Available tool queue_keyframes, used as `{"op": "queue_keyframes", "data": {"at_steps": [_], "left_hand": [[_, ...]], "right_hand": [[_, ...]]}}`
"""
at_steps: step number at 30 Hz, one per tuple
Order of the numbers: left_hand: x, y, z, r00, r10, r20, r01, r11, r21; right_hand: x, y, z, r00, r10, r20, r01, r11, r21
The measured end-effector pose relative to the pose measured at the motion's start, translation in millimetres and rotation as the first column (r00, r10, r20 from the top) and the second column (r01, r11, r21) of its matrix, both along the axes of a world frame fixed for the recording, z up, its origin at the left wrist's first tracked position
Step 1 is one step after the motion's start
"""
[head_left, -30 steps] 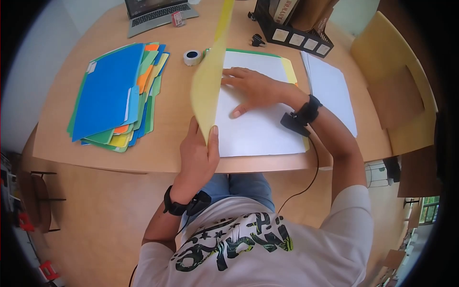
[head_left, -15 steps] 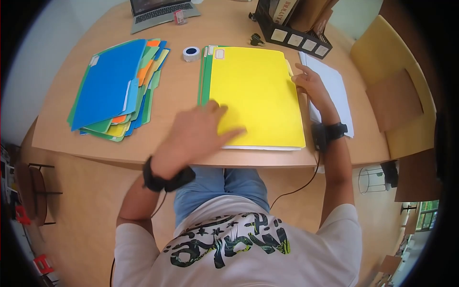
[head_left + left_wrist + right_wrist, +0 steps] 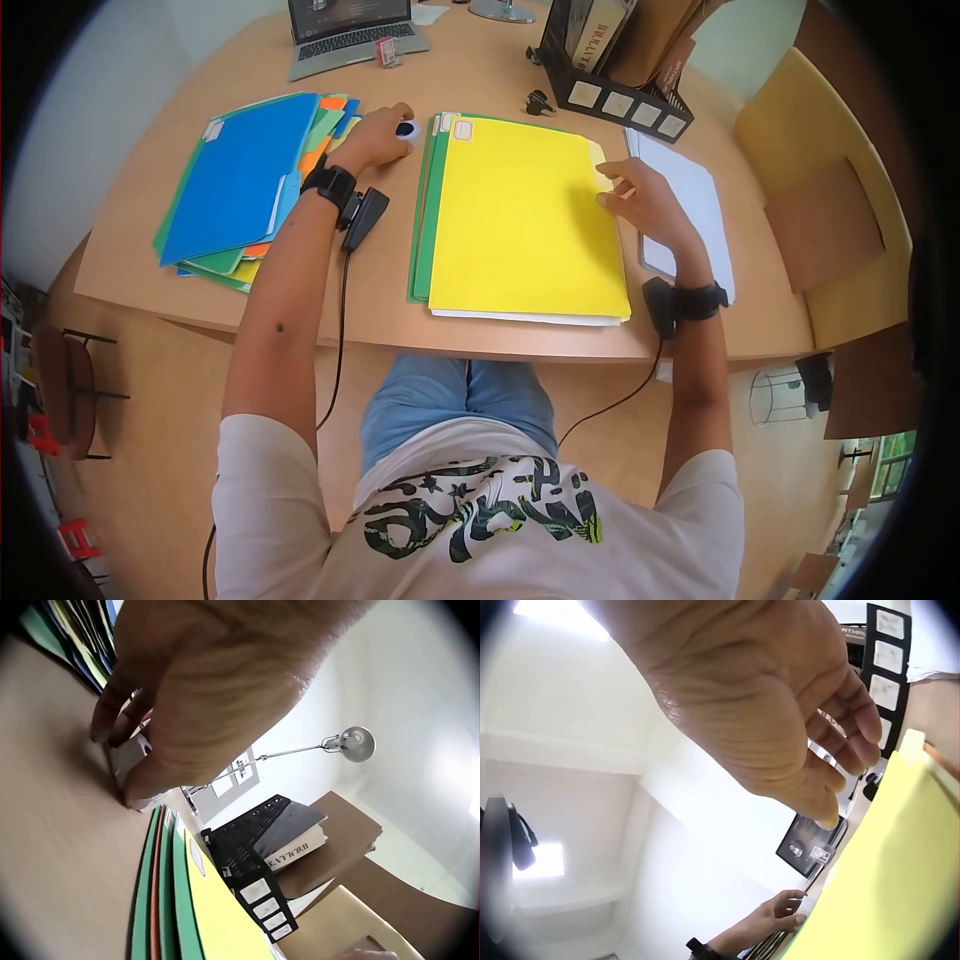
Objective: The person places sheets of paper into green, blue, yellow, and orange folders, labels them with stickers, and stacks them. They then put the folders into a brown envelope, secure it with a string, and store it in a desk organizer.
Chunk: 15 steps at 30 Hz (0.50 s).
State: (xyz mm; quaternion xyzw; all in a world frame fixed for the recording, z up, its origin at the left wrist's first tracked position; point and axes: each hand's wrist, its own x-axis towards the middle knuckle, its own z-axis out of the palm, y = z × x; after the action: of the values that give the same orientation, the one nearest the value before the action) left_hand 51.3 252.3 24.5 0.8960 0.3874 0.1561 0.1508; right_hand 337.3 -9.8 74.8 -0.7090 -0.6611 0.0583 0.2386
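My left hand grips a roll of white tape with a dark core, at the left of the yellow folder. In the left wrist view its thumb and fingers pinch the roll from both sides on the tabletop. A yellow folder lies closed in front of me, with white paper edges along its near side. Green folders peek out beneath its left edge. Over the folder's right edge hovers my right hand, its fingers loosely bent and holding nothing.
A stack of coloured folders with a blue one on top lies left, under my left forearm. White paper lies to the right. Farther back are a laptop, a black plug and a black file holder with books.
The yellow cover, earlier held upright over white paper, now lies flat. My left hand has moved from the folder up and left to the tape roll. The right hand moved to the right edge.
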Motion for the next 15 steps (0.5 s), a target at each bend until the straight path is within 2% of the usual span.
{"op": "queue_keyframes", "data": {"at_steps": [1, 2, 4, 5, 8, 11, 14, 15], "left_hand": [[-1.7, -6.3, 5.6, 1.000, 0.026, 0.004, -0.026, 0.999, -0.023], [-3.0, -14.6, 10.5, 0.999, 0.049, 0.004, -0.049, 0.998, -0.048], [-5.2, -39.4, 16.2, 0.939, 0.049, 0.340, 0.048, 0.962, -0.271], [-5.2, -52.1, 18.6, 0.869, 0.075, 0.489, 0.123, 0.924, -0.362], [-4.0, -84.1, 22.7, 0.713, 0.097, 0.694, 0.381, 0.778, -0.500], [-5.2, -100.3, 25.8, 0.692, 0.069, 0.719, 0.447, 0.741, -0.501], [-8.4, -99.7, 14.4, 0.636, 0.058, 0.770, 0.469, 0.763, -0.445], [-8.3, -97.3, 13.3, 0.620, 0.109, 0.777, 0.457, 0.754, -0.471]], "right_hand": [[-4.2, 0.8, 11.1, 0.991, 0.127, -0.039, -0.127, 0.992, 0.006], [-11.4, 3.6, 22.0, 0.982, 0.189, -0.013, -0.189, 0.982, -0.006], [-32.7, 16.0, 37.6, 0.952, 0.303, 0.032, -0.302, 0.953, -0.031], [-45.9, 25.6, 40.1, 0.952, 0.303, 0.045, -0.304, 0.953, 0.012], [-84.5, 59.2, 30.5, 0.955, 0.272, 0.118, -0.292, 0.934, 0.206], [-98.6, 93.7, 6.4, 0.893, 0.327, 0.309, -0.423, 0.845, 0.326], [-112.1, 99.1, 3.5, 0.861, 0.336, 0.383, -0.458, 0.839, 0.293], [-115.6, 98.7, 4.1, 0.869, 0.340, 0.360, -0.457, 0.830, 0.318]]}}
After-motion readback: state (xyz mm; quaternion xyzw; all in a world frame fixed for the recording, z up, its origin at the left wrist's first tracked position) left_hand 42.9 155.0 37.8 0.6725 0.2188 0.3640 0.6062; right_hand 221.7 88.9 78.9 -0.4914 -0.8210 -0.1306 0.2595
